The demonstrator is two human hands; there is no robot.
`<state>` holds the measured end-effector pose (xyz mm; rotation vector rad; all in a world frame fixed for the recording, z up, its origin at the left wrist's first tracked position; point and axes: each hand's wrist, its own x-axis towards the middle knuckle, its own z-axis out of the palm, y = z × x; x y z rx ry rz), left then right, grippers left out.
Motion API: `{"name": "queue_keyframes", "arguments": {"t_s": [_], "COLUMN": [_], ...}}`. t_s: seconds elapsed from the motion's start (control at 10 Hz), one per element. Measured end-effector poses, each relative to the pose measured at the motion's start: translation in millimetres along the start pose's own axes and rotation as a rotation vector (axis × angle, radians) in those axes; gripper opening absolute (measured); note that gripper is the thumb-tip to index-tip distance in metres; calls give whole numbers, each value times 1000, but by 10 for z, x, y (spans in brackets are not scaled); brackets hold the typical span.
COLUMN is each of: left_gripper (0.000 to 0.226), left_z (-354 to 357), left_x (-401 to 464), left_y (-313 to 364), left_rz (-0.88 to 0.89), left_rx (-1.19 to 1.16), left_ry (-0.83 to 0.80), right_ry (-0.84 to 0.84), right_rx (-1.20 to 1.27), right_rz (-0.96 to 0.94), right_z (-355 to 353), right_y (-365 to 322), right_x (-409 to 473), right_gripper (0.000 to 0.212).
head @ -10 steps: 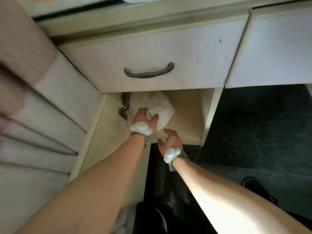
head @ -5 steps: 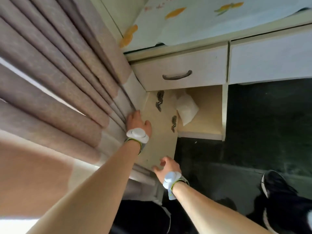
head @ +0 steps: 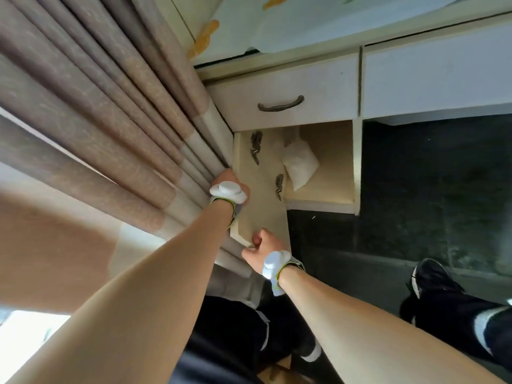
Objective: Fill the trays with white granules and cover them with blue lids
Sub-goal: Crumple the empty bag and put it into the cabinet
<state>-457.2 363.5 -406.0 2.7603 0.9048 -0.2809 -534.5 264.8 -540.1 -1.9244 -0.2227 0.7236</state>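
No tray, granules or blue lid is in view. A white bag (head: 300, 164) lies inside the open low cabinet (head: 327, 202). The cabinet door (head: 263, 212) stands swung out toward me, its inner face and hinges showing. My left hand (head: 228, 182) sits at the door's free edge, wedged against the curtain, with its fingers hidden. My right hand (head: 259, 249) is curled round the door's lower corner. Both wrists carry white devices.
A heavy pinkish curtain (head: 110, 120) hangs along the left, pressing against the door. Above the cabinet is a drawer (head: 282, 106) with a metal handle, and a cloth-covered tabletop (head: 332, 20). Dark floor (head: 429, 189) lies to the right, with my legs and a shoe (head: 432, 278) below.
A second ago my left hand was inside the cabinet on the white bag. Both hands have since drawn back to the door, and my view has pulled away and tilted.
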Motion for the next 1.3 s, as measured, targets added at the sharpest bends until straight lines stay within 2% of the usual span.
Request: {"name": "queue_keyframes", "arguments": {"t_s": [0.1, 0.2, 0.3, 0.4, 0.5, 0.6, 0.7, 0.9, 1.0, 1.1, 1.2, 1.3], "left_gripper": [47, 43, 49, 44, 32, 32, 31, 24, 34, 48, 42, 37], "left_z": [19, 88, 211, 425, 626, 815, 900, 921, 889, 760, 639, 489], "left_x": [-63, -103, -142, -142, -63, 181, 392, 534, 493, 403, 280, 208], "left_y": [201, 439, 704, 1002, 1298, 1564, 1664, 1717, 1671, 1627, 1492, 1463], "left_rz": [-32, -84, -135, -170, -132, -42, -22, 12, 40, 2, -33, -40], "left_rx": [25, -12, -130, -375, -494, -650, -762, -832, -868, -920, -934, -871], "left_ry": [-64, -30, 31, 118, 161, 174, 123, 81, 12, -76, -70, -119], "right_ry": [140, 221, 347, 489, 546, 552, 590, 590, 524, 389, 344, 377], "right_rx": [7, 11, 11, 46, 53, 33, -36, -98, -115, -191, -241, -176], "right_rz": [3, 31, 83, 146, 124, 109, 135, 178, 152, 135, 115, 59], "right_z": [-290, -654, -1023, -1429, -1810, -2074, -2202, -2409, -2428, -2482, -2581, -2713], "right_y": [121, 270, 332, 338, 345, 340, 289, 202, 209, 79, -104, -276], "right_x": [-86, -169, -126, 69, 344, 715, 999, 1265, 1143, 888, 547, 236], "right_gripper": [33, 41, 45, 44, 37, 29, 24, 21, 26, 34, 34, 34]}}
